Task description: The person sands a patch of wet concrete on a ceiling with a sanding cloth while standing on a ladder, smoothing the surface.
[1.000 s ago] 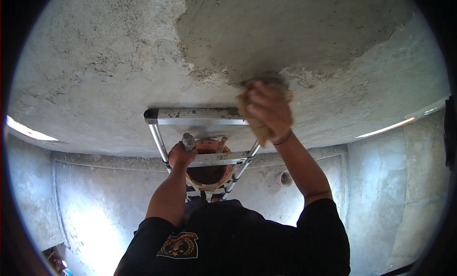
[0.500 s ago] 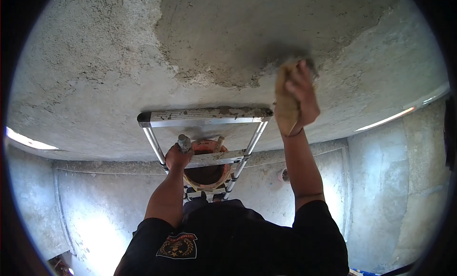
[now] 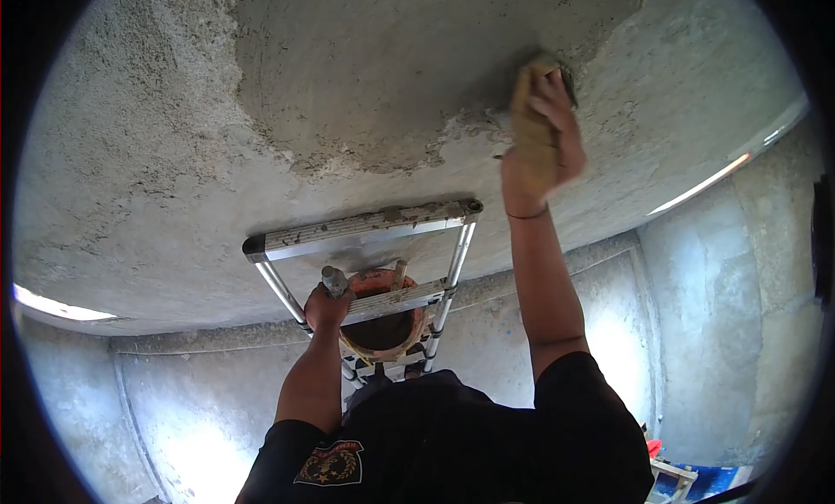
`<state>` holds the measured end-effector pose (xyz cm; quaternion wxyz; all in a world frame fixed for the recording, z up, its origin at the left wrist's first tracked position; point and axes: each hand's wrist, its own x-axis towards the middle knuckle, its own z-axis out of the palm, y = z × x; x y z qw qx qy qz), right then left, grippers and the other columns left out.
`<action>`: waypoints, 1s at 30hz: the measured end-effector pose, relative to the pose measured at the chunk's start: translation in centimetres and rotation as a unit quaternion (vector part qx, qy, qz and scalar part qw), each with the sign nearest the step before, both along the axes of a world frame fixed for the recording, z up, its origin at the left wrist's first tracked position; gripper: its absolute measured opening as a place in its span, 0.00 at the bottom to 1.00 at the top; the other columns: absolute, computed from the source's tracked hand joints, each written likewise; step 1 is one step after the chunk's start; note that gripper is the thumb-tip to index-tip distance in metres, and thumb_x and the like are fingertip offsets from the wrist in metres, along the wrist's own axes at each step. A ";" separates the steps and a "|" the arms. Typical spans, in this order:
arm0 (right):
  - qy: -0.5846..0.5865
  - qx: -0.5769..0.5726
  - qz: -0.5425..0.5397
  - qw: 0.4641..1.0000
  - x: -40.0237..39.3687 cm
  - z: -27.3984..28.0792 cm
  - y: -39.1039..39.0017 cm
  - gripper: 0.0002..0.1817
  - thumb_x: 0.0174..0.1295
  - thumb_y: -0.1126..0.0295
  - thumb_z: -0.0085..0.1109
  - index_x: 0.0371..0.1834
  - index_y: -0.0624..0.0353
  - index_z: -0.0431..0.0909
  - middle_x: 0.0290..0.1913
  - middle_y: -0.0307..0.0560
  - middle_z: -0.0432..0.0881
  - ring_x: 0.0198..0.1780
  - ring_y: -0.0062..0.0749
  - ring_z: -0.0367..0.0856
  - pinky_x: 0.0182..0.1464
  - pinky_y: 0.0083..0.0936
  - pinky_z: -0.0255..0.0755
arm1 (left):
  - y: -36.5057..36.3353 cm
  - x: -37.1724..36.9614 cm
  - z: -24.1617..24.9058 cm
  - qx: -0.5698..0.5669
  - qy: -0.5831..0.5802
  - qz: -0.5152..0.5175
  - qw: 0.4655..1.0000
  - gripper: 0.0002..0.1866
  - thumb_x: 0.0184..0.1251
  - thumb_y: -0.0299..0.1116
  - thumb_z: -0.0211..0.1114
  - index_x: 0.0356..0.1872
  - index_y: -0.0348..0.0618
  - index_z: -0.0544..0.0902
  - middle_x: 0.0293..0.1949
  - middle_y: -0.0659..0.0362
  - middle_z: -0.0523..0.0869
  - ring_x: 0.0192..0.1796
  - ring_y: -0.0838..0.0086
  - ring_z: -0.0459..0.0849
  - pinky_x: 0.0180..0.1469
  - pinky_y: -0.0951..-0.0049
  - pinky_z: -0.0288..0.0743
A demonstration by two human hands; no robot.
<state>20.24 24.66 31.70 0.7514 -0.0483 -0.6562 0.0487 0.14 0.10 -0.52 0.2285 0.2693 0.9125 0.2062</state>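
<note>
My right hand (image 3: 561, 126) reaches up to the wall, its fingers closed over a tan, flat pad (image 3: 532, 126) of a material I cannot make out. A dark edge shows beyond the fingertips, near the border of the wet grey plaster (image 3: 391, 60). Lower down, my left hand (image 3: 325, 309) is closed at the left side of the aluminium ladder (image 3: 365, 229). A grey, mortar-smeared, stubby object (image 3: 334, 281) sticks up out of that fist. Just right of it, an orange-red bucket (image 3: 417, 330) holds dark mortar (image 3: 380, 330), with a wooden handle (image 3: 399, 274) standing in it.
Rough, lighter wall (image 3: 156, 139) surrounds the smooth patch. Mortar spots dot the ladder's top rung, which is at the wall. Below lies a pale concrete floor (image 3: 217, 400). At lower right are a wooden frame (image 3: 677, 476) and something blue (image 3: 715, 480).
My right hand has moved higher along the wall with the tan pad. The view has tilted, so the ladder looks slanted. My left hand keeps its place on the ladder.
</note>
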 end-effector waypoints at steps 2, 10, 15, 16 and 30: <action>-0.053 0.074 -0.097 0.991 -0.6 -2.0 0.4 0.15 0.70 0.66 0.66 0.53 0.65 0.84 0.61 0.54 0.85 0.66 0.49 0.83 0.72 0.46 0.73 | 0.0 -0.1 -0.1 0.004 0.007 -0.002 1.000 0.32 0.47 0.62 0.76 0.47 0.50 0.88 0.45 0.51 0.92 0.52 0.53 0.90 0.55 0.53 0.83; 0.007 0.034 0.136 0.990 -0.7 -0.3 -1.6 0.11 0.66 0.67 0.68 0.44 0.64 0.88 0.53 0.55 0.90 0.65 0.51 0.84 0.70 0.44 0.75 | 0.4 -0.2 -0.4 -0.043 0.017 -0.012 0.999 0.34 0.45 0.65 0.76 0.47 0.49 0.88 0.47 0.50 0.92 0.52 0.53 0.90 0.55 0.54 0.83; -0.008 0.028 -0.052 0.998 -0.9 1.5 0.0 0.11 0.62 0.70 0.70 0.44 0.63 0.87 0.52 0.52 0.90 0.65 0.51 0.84 0.69 0.43 0.76 | 0.2 -0.4 -1.1 -0.030 0.011 -0.006 0.999 0.35 0.44 0.65 0.76 0.47 0.48 0.88 0.47 0.50 0.92 0.53 0.53 0.90 0.56 0.54 0.83; -0.085 0.052 -0.075 0.992 -1.2 0.8 -0.3 0.11 0.61 0.71 0.70 0.45 0.63 0.87 0.52 0.52 0.90 0.65 0.50 0.84 0.69 0.42 0.76 | 0.2 -0.3 -0.6 -0.022 0.008 -0.008 1.000 0.35 0.44 0.65 0.76 0.47 0.48 0.88 0.46 0.50 0.92 0.52 0.54 0.90 0.56 0.54 0.83; -0.278 0.045 0.025 0.959 -1.6 2.1 -5.1 0.08 0.57 0.73 0.70 0.41 0.56 0.89 0.52 0.49 0.90 0.63 0.46 0.86 0.66 0.36 0.80 | 0.1 -0.4 -0.9 -0.023 0.012 -0.009 1.000 0.34 0.45 0.63 0.77 0.49 0.50 0.88 0.47 0.51 0.92 0.52 0.55 0.90 0.55 0.54 0.84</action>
